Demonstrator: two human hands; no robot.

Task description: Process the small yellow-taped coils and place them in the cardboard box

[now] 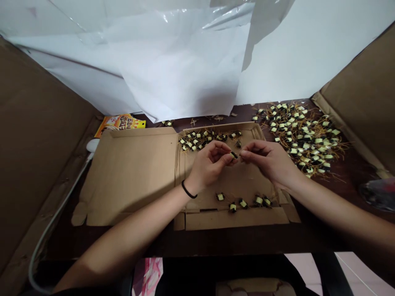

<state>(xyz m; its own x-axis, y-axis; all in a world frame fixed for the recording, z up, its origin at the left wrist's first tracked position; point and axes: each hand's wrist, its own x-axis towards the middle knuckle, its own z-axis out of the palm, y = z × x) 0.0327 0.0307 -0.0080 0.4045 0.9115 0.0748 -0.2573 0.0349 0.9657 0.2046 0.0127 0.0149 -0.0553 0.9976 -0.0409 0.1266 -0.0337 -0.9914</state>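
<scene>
My left hand [212,163], with a black band at the wrist, pinches a small black coil with yellow tape [233,155] between thumb and fingertips. Just to the right of that coil, my right hand [267,158] has its thumb and index finger pressed together. A thin wire lead may be between them, but it is too small to make out. Both hands are above the open cardboard box [203,172]. Behind the left hand, a cluster of similar coils [194,140] lies along the box's far side. Several more coils [243,203] lie spread near its front edge.
A large heap of coils with copper-coloured leads [305,137] covers the table's right side. The box lid [138,172] lies flat at left, near a yellow-orange packet [123,122] and a white cable [58,222]. Cardboard walls [364,94] flank the table; white sheets [185,74] hang behind.
</scene>
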